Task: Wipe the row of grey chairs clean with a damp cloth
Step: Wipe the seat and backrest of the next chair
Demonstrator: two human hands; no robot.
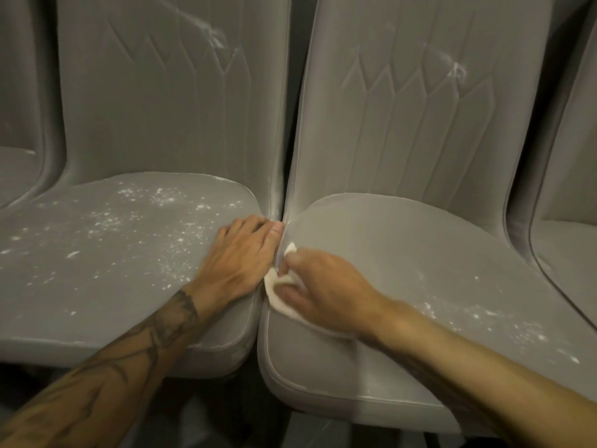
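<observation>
Two grey chairs fill the view side by side. The left chair (106, 253) has white dust specks over its seat and a smear on its backrest. The right chair (420, 253) has a mostly plain seat, with specks near its front right. My left hand (239, 260) rests flat on the right edge of the left seat, fingertips at the gap between the chairs. My right hand (323, 295) grips a white cloth (281, 292) and presses it on the left edge of the right seat, beside the gap.
Parts of two more grey chairs show at the far left (16, 169) and far right (568, 253). A narrow dark gap (284, 156) separates the two middle backrests. The dark floor (226, 415) lies below the seats.
</observation>
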